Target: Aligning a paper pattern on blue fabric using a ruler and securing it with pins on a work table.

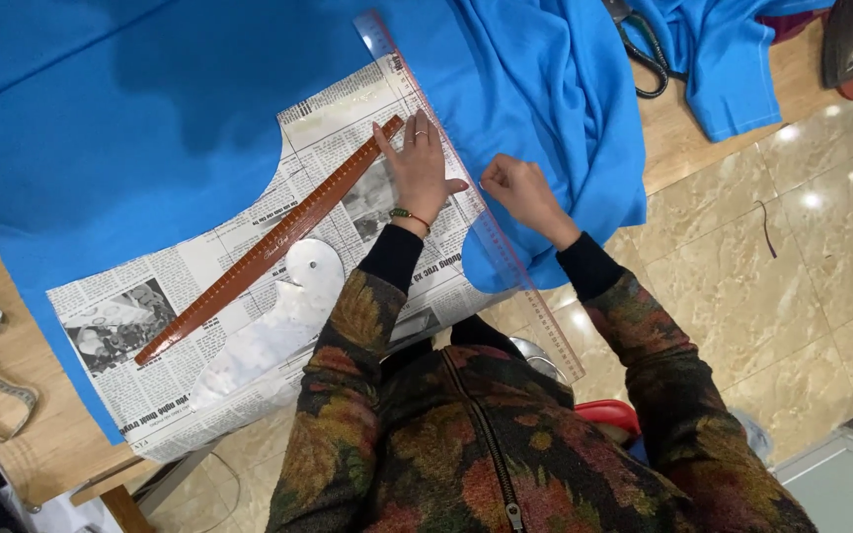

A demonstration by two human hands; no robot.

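Newsprint pattern (249,296) lies flat on smooth blue fabric (130,118) across the wooden tabletop (41,444), nothing yet cut, as far as shows. Left hand (419,168) presses open on a clear ruler (505,247); right hand (517,192) is closed, pinching something unseen. Brown ruler (269,242) and pale curved template (269,331) rest on the paper.
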